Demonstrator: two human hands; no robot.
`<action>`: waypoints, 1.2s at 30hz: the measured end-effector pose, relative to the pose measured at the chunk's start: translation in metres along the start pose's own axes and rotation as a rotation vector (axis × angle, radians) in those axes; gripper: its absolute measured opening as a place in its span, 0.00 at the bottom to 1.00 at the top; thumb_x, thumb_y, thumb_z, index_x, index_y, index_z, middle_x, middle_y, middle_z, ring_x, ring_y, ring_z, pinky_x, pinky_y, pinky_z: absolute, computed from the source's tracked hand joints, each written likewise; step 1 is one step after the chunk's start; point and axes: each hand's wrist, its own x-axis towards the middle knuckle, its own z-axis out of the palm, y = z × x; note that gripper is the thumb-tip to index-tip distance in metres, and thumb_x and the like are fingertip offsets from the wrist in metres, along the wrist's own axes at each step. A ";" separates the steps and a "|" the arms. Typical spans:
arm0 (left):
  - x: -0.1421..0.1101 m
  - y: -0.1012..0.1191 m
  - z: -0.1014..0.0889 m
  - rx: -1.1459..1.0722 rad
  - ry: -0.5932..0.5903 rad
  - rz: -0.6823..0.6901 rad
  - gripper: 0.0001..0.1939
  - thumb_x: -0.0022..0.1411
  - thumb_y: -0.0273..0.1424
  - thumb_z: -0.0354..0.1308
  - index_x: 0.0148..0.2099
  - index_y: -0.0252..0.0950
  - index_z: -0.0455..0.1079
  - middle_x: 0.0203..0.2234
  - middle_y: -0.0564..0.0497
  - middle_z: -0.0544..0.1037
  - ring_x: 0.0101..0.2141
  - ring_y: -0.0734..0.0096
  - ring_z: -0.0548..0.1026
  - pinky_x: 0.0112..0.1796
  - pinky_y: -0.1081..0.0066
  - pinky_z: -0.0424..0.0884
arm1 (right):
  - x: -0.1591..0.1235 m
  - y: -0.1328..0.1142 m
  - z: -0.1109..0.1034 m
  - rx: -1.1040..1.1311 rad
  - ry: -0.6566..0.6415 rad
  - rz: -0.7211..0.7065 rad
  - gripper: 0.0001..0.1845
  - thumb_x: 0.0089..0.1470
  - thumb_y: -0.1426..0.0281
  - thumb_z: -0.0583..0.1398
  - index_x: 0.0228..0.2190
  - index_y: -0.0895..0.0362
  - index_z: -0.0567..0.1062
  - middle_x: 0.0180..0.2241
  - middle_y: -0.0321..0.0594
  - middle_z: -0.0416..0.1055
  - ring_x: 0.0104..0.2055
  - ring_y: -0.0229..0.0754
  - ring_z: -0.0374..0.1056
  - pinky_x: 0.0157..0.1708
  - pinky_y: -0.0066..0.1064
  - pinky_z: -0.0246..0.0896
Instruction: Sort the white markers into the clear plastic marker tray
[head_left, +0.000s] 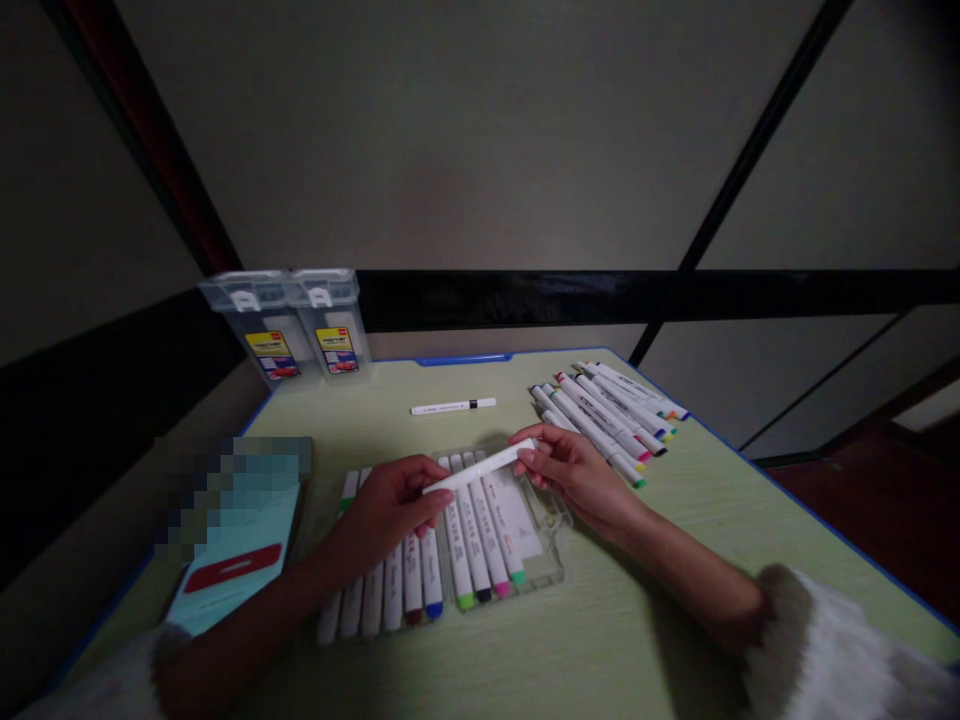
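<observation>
A white marker (484, 467) is held up slantwise between my two hands, its right end higher. My left hand (401, 497) pinches the lower left end, and my right hand (566, 468) has thumb and fingers on the upper right end. Below it lies a clear plastic tray (551, 575) with white markers (465, 550) side by side in its right part, their caps green, black and pink among others. Another row of markers (373, 595) lies on the left, partly hidden under my left hand and forearm. A pale card shows in the tray's right side.
Several loose markers (607, 410) lie piled at the back right. A single marker with a black band (453, 406) lies across the table (600, 650) behind my hands. Two clear lidded cases (330, 320) stand at the back left. A teal booklet (247, 525) lies left.
</observation>
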 end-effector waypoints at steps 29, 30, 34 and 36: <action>-0.002 -0.001 0.000 0.010 -0.049 0.026 0.14 0.55 0.35 0.47 0.21 0.34 0.60 0.11 0.60 0.63 0.13 0.82 0.60 0.17 0.80 0.57 | -0.001 -0.002 0.000 -0.006 0.002 0.006 0.13 0.39 0.65 0.64 0.28 0.59 0.71 0.15 0.29 0.64 0.17 0.27 0.53 0.18 0.21 0.46; -0.002 -0.001 0.000 0.017 -0.048 0.029 0.14 0.55 0.35 0.46 0.21 0.34 0.59 0.11 0.60 0.63 0.14 0.82 0.60 0.17 0.79 0.57 | -0.001 -0.002 0.000 -0.007 0.002 0.008 0.13 0.39 0.65 0.64 0.28 0.59 0.71 0.15 0.29 0.64 0.17 0.27 0.53 0.18 0.21 0.46; -0.002 0.000 0.000 0.029 -0.048 0.020 0.17 0.56 0.37 0.44 0.19 0.34 0.59 0.10 0.59 0.63 0.13 0.82 0.60 0.18 0.78 0.58 | -0.001 -0.001 0.000 -0.009 0.003 0.006 0.13 0.39 0.65 0.64 0.27 0.60 0.70 0.15 0.29 0.64 0.17 0.27 0.53 0.18 0.21 0.46; -0.002 0.000 0.001 0.021 -0.052 0.013 0.17 0.55 0.38 0.44 0.20 0.35 0.59 0.10 0.59 0.63 0.13 0.81 0.60 0.18 0.78 0.58 | -0.001 -0.001 0.000 -0.006 0.002 0.004 0.13 0.39 0.65 0.64 0.27 0.59 0.71 0.15 0.30 0.64 0.17 0.27 0.53 0.18 0.21 0.45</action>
